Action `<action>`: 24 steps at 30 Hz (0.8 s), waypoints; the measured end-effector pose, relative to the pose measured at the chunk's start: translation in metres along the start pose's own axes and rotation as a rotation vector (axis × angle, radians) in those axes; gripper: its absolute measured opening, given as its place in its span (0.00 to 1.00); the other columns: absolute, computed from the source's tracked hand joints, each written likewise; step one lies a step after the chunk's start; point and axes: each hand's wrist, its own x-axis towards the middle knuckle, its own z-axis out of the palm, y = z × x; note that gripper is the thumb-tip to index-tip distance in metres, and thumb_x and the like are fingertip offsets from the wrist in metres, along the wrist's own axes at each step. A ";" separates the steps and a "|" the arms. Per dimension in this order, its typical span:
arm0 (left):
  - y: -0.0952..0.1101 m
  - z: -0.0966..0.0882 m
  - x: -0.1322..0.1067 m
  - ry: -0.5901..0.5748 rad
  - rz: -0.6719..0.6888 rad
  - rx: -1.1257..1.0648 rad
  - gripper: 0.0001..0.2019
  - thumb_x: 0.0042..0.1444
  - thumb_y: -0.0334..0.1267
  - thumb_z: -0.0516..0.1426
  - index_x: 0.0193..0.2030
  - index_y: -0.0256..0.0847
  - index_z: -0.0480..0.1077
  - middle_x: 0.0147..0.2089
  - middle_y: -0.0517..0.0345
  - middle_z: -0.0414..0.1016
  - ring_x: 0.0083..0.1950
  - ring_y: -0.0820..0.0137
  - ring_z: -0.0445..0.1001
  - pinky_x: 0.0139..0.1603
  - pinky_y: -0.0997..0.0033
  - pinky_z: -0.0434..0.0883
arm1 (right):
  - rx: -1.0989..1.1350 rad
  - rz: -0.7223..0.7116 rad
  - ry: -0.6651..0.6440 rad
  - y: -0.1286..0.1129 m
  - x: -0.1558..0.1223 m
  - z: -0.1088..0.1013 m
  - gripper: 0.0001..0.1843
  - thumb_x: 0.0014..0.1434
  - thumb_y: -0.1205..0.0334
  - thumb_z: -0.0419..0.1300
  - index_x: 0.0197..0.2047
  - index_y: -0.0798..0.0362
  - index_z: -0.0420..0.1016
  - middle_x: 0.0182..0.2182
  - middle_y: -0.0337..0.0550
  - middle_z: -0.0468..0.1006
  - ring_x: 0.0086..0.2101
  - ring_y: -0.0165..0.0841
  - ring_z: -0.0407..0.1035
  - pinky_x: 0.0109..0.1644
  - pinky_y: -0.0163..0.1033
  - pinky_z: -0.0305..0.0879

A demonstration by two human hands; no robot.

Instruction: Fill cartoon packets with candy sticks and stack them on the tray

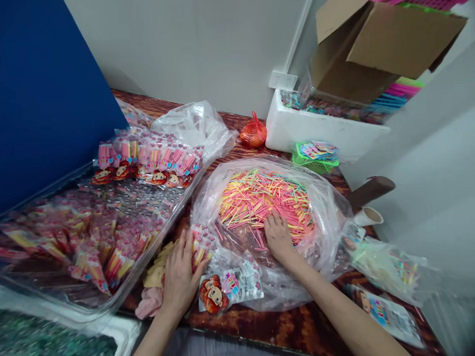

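A large clear plastic bag (330, 202) lies spread out on the table. Inside its rolled-down rim is a heap of thin candy-coloured sticks (256, 194), mostly pink and yellow with some green. My right hand (278, 235) reaches over the near side of the heap, fingertips on the sticks and fingers slightly apart. My left hand (180, 272) lies flat, fingers stretched and thumb spread, beside and partly over small filled packets (200, 244). Just right of it is a flat printed pouch (231, 287) with a cartoon face. Whatever lies under the left palm is hidden.
A clear tray (126, 291) at left holds many filled packets (160, 167). Behind stand a white foam box (321, 129), a cardboard box (354, 57), a green basket (318, 164) and a red bag (253, 133). Another pouch (388, 313) lies at right.
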 end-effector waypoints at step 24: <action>0.054 -0.044 0.019 -0.013 0.146 -0.110 0.37 0.62 0.48 0.54 0.73 0.47 0.41 0.74 0.46 0.47 0.73 0.52 0.49 0.70 0.41 0.48 | 1.341 0.518 0.134 -0.003 -0.014 -0.016 0.09 0.62 0.56 0.51 0.34 0.50 0.68 0.30 0.42 0.80 0.33 0.39 0.74 0.36 0.39 0.67</action>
